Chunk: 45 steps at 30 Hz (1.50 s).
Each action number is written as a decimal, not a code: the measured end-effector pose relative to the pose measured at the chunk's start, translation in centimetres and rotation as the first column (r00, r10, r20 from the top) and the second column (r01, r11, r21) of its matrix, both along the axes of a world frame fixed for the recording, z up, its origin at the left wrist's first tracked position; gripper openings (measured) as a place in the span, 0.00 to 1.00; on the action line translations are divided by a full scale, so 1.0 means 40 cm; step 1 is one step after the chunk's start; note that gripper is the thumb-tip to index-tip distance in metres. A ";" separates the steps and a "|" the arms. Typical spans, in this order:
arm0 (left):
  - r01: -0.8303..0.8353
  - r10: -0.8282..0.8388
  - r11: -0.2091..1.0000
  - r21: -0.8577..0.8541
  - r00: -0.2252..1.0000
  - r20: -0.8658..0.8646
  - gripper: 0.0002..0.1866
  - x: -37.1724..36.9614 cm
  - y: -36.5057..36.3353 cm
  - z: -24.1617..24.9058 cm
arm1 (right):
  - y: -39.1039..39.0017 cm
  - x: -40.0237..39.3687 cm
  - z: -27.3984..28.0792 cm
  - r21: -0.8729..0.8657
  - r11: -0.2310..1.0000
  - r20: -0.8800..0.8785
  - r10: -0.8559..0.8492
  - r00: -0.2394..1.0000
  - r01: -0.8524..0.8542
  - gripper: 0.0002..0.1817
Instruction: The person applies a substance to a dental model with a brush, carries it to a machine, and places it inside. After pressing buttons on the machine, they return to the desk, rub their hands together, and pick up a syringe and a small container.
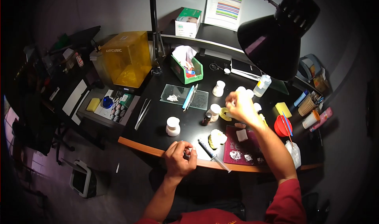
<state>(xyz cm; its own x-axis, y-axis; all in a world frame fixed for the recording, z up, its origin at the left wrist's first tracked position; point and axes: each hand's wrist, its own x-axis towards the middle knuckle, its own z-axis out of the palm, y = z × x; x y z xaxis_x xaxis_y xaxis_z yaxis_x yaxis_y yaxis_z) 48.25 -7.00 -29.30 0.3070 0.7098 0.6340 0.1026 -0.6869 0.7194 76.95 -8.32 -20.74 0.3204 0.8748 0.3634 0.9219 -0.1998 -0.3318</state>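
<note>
White jars and a syringe crowd both hands.

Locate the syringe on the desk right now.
Head view: the syringe lies diagonally at the desk's near edge, just right of the left hand, beside the maroon mat.

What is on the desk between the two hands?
In the head view, between the left hand and the right hand lie a syringe and a pale dental cast on the black desk.
</note>
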 end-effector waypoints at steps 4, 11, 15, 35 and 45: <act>-0.039 0.039 0.995 0.096 0.999 0.000 0.05 0.011 -0.004 -0.003 | 0.175 0.021 0.081 0.030 0.999 0.084 -0.015 0.996 0.013 0.07; -0.126 0.126 0.982 0.141 0.992 0.011 0.06 0.016 -0.002 -0.022 | 0.486 0.065 0.045 -0.104 0.978 0.010 -0.179 0.984 0.179 0.20; -0.154 0.152 0.979 0.130 0.988 0.026 0.06 0.016 0.001 -0.014 | 0.564 0.071 -0.003 -0.191 0.955 -0.090 -0.247 0.965 0.226 0.20; -0.109 0.105 0.985 0.135 0.994 0.035 0.06 0.013 0.004 -0.019 | 0.337 0.315 0.261 0.292 0.955 -0.038 -0.043 0.998 0.053 0.11; -0.137 0.132 0.978 0.158 0.990 0.040 0.07 0.018 0.008 -0.024 | 0.564 0.339 0.249 0.456 0.749 0.059 -0.564 0.824 0.481 0.15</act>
<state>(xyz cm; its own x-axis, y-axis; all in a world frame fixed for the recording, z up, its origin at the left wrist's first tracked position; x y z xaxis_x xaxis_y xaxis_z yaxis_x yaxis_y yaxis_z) 48.97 -6.67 -30.24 0.1952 0.6323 0.7497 0.1820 -0.7745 0.6058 90.51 14.25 -10.78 0.5749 0.3485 0.7403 0.7632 -0.5547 -0.3315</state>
